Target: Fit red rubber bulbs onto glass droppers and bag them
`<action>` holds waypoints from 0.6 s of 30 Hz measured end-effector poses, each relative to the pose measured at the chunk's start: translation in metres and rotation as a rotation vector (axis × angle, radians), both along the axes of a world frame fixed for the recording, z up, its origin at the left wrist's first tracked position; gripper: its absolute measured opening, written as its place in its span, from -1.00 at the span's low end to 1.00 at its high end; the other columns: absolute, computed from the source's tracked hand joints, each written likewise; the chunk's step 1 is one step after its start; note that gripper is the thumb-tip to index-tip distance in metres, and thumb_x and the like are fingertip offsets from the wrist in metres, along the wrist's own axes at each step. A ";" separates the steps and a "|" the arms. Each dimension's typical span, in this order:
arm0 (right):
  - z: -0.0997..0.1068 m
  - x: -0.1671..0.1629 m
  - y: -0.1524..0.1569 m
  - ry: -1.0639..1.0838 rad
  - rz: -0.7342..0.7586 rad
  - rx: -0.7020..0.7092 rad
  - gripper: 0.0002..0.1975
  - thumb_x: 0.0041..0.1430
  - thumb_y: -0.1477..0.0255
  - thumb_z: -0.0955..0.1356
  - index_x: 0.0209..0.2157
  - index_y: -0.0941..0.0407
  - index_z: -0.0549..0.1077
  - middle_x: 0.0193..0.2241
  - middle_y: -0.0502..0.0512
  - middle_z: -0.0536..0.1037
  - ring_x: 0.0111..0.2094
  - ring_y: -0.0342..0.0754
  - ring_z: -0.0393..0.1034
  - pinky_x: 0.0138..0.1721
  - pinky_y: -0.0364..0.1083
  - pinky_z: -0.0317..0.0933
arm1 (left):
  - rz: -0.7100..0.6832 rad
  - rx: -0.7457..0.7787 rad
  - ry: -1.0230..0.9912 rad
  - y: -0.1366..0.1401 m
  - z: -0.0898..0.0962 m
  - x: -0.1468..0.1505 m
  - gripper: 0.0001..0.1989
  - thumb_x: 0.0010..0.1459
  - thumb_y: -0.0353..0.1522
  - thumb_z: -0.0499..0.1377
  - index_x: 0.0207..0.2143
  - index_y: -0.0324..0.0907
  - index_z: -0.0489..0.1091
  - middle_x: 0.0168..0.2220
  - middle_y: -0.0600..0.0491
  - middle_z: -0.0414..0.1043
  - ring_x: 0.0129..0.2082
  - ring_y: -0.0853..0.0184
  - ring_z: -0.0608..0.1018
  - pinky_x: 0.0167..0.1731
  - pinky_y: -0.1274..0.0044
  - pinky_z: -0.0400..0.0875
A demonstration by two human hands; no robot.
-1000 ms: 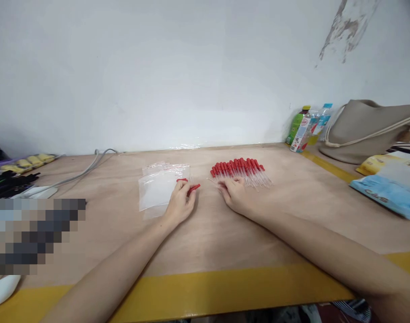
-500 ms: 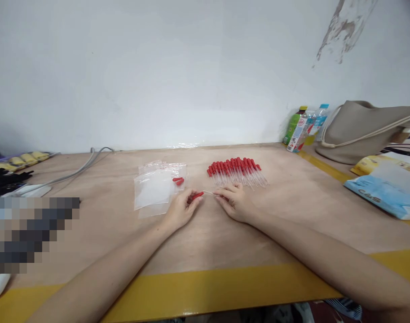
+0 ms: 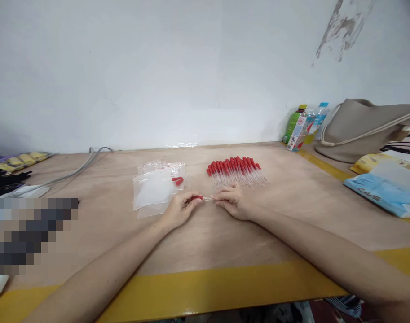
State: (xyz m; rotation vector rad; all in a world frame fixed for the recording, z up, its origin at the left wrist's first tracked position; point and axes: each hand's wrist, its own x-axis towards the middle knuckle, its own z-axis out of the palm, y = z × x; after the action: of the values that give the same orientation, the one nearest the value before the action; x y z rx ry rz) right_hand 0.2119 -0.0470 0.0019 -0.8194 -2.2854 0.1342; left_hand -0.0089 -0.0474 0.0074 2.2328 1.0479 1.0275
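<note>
My left hand [image 3: 183, 209] is closed on a red rubber bulb [image 3: 199, 197], its tip showing between thumb and fingers. In a pinch, my right hand [image 3: 234, 202] holds a thin clear dropper tube [image 3: 208, 198], whose left end meets the bulb's mouth. How far the tube goes in is too small to tell. Just behind my right hand lies a row of droppers [image 3: 236, 167] with red bulbs and clear stems. Two loose red bulbs [image 3: 178, 181] rest by the clear zip bags [image 3: 154, 188], left of my hands.
At the back right stand several drink bottles [image 3: 296, 128] beside a grey bag [image 3: 356, 130]. A blue tissue pack [image 3: 383, 195] lies at the right. A grey cable [image 3: 80, 168] crosses the left side. Yellow tape [image 3: 198, 291] runs along the table's front edge.
The red bulb and the clear tube have come together into one line; before, the bulb was tilted and a gap showed. My right hand has shifted slightly left.
</note>
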 end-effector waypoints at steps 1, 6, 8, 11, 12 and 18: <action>0.001 0.001 0.000 -0.014 -0.002 0.001 -0.84 0.15 0.42 0.26 -0.28 0.07 0.46 -0.35 0.03 0.50 -0.36 -0.16 0.34 -0.19 -0.04 -0.04 | -0.009 -0.007 0.020 -0.001 0.000 0.000 -0.78 0.13 -0.27 0.05 -0.31 -0.20 0.41 -0.39 0.06 0.47 -0.40 0.36 0.46 -0.37 0.54 0.35; 0.007 0.005 -0.002 -0.087 -0.019 0.063 -0.79 0.18 0.44 0.22 -0.28 0.06 0.48 -0.37 0.03 0.50 -0.40 -0.16 0.32 -0.21 -0.03 -0.11 | -0.052 -0.021 0.126 -0.005 0.001 0.000 -0.80 0.15 -0.27 0.04 -0.32 -0.16 0.42 -0.38 0.09 0.47 -0.40 0.37 0.47 -0.38 0.56 0.35; 0.008 0.004 -0.003 -0.105 -0.038 0.090 -0.78 0.18 0.43 0.20 -0.28 0.07 0.48 -0.37 0.05 0.50 -0.40 -0.15 0.31 -0.23 -0.03 -0.12 | -0.050 -0.003 0.155 -0.006 0.001 0.001 -0.79 0.15 -0.28 0.04 -0.31 -0.16 0.42 -0.38 0.08 0.47 -0.40 0.38 0.47 -0.39 0.57 0.35; 0.007 0.001 -0.005 -0.105 -0.060 0.111 -0.76 0.19 0.43 0.18 -0.29 0.10 0.47 -0.39 0.06 0.50 -0.41 -0.15 0.29 -0.25 -0.04 -0.12 | -0.019 0.046 0.180 -0.007 0.001 0.001 -0.79 0.15 -0.27 0.04 -0.31 -0.17 0.41 -0.40 0.07 0.46 -0.43 0.39 0.46 -0.42 0.57 0.33; 0.007 0.000 -0.006 -0.105 -0.063 0.117 -0.76 0.20 0.43 0.18 -0.29 0.11 0.46 -0.40 0.06 0.49 -0.42 -0.16 0.28 -0.25 -0.05 -0.12 | -0.016 0.062 0.185 -0.007 0.001 0.001 -0.79 0.15 -0.26 0.04 -0.30 -0.18 0.40 -0.40 0.06 0.45 -0.44 0.39 0.45 -0.43 0.57 0.33; 0.005 -0.005 -0.009 -0.156 -0.062 0.183 -0.74 0.20 0.45 0.15 -0.35 0.14 0.44 -0.49 0.04 0.46 -0.49 -0.17 0.20 -0.32 -0.07 -0.13 | -0.053 0.083 0.215 -0.010 0.001 0.000 -0.80 0.14 -0.28 0.05 -0.31 -0.20 0.39 -0.42 0.06 0.43 -0.44 0.40 0.44 -0.42 0.58 0.33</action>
State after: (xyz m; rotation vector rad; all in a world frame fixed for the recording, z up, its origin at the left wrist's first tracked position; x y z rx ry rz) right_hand 0.2066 -0.0558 0.0073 -0.8282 -2.3715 -0.1699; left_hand -0.0090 -0.0570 0.0085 2.4679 1.0438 0.8369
